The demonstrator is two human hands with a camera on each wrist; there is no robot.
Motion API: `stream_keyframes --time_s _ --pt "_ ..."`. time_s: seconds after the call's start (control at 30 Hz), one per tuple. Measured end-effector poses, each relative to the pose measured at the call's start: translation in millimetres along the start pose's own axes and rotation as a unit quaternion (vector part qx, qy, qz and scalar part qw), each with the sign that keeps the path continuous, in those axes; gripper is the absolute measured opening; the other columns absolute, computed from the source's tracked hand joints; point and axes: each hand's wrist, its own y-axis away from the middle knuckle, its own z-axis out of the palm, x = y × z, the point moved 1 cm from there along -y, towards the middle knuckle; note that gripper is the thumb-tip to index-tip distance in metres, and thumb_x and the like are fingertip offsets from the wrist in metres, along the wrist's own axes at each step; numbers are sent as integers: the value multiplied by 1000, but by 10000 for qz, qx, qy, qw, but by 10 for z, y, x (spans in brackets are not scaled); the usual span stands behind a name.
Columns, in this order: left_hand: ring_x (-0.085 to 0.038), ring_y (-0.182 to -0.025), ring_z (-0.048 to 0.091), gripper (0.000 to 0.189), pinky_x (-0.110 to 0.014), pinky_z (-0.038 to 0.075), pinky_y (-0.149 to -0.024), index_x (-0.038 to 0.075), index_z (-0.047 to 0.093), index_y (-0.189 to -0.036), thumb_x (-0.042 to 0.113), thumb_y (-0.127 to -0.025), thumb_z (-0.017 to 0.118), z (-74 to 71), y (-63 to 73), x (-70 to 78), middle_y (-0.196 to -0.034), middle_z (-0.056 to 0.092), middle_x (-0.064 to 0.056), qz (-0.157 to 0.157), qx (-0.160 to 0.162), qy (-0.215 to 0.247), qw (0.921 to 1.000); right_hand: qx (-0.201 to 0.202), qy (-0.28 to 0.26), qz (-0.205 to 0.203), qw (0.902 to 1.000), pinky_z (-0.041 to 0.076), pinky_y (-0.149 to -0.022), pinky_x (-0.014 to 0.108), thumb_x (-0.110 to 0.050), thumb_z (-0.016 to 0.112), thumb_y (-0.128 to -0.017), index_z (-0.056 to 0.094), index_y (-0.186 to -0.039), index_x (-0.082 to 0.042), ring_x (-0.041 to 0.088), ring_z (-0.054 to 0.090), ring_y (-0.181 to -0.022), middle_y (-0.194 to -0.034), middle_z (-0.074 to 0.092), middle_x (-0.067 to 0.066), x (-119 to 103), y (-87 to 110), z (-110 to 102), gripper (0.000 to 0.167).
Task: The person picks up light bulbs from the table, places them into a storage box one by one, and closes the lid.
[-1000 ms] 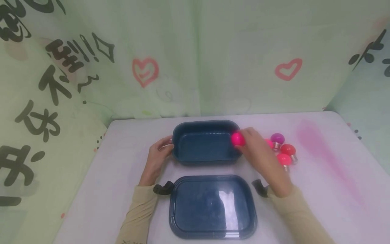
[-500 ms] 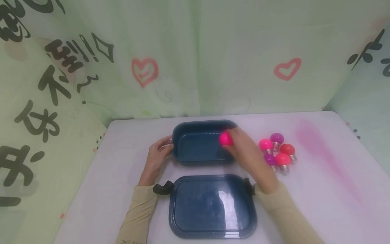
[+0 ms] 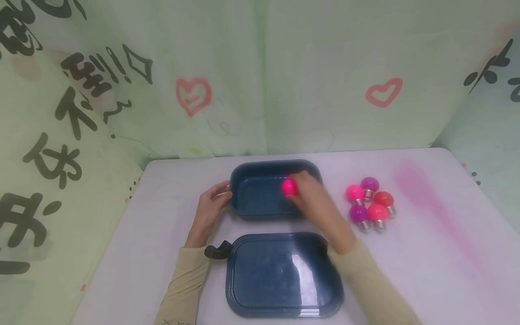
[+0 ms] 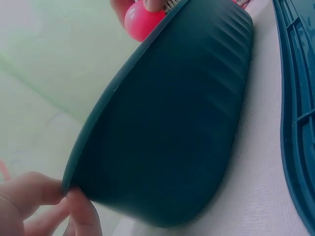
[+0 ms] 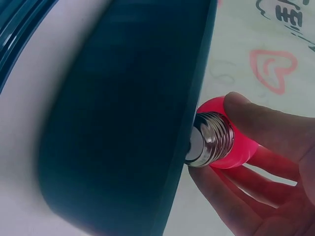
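Note:
A deep dark-blue rectangular box [image 3: 260,212] stands on the table, its inside bare where it shows. At its left end, my left hand [image 3: 212,205] pinches the rim between thumb and fingers; the left wrist view shows this grip on the box wall [image 4: 162,128] closely. Over the box's right half, my right hand [image 3: 314,198] holds a pink light bulb [image 3: 290,187] by its round globe. In the right wrist view the bulb's silver screw base [image 5: 211,140] points toward the box rim, with thumb and fingers around the pink globe.
Right of the box lie several pink, red and purple bulbs [image 3: 378,212] in a cluster on the white table [image 3: 426,271]. A dark-blue lid [image 3: 280,275] lies flat in front of the box. A green curtain [image 3: 284,90] hangs behind.
My right hand has carried the pink bulb leftward from the box's right rim to over its inside. The bulb cluster is more fully uncovered. My left hand stays at the rim.

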Motion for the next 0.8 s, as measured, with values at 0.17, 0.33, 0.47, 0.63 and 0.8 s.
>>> stream_keyframes --time_s 0.17,0.33,0.47,0.63,0.8 --pt "-24 -119 62 42 -38 50 -101 10 59 -136 12 -95 63 6 7 3 -130 61 -14 -8 1 13 10000 -57 -11 89 9999 57 -84 46 -8 83 -79 62 -109 6 34 63 -94 -99 63 20 -56 -31 47 40" --pt "-27 -120 61 42 -37 51 -100 8 58 -137 10 -95 63 5 6 12 -130 60 -17 49 -11 63 10000 -163 -35 121 9998 56 -84 46 -9 82 -80 63 -107 6 35 63 -92 -96 64 20 -122 -88 94 35" --pt "-28 -122 60 42 -37 50 -101 8 58 -137 11 -95 63 2 1 5 -131 60 -17 45 -29 76 10000 -339 -11 218 9992 55 -85 47 -11 81 -82 64 -106 5 34 64 -92 -96 65 18 -169 -133 142 34" --pt "-26 -120 61 42 -36 51 -100 9 59 -136 10 -95 64 4 -10 -5 -130 61 -16 14 5 69 10000 -464 98 298 9984 55 -83 47 -15 81 -83 65 -106 4 34 65 -91 -96 65 17 -206 -171 195 34" --pt "-25 -119 62 41 -38 51 -100 10 60 -135 10 -94 64 1 -12 -8 -128 62 -15 21 24 62 10000 -504 105 283 9983 55 -81 46 -15 80 -83 65 -105 3 33 64 -89 -94 64 16 -234 -189 251 32"
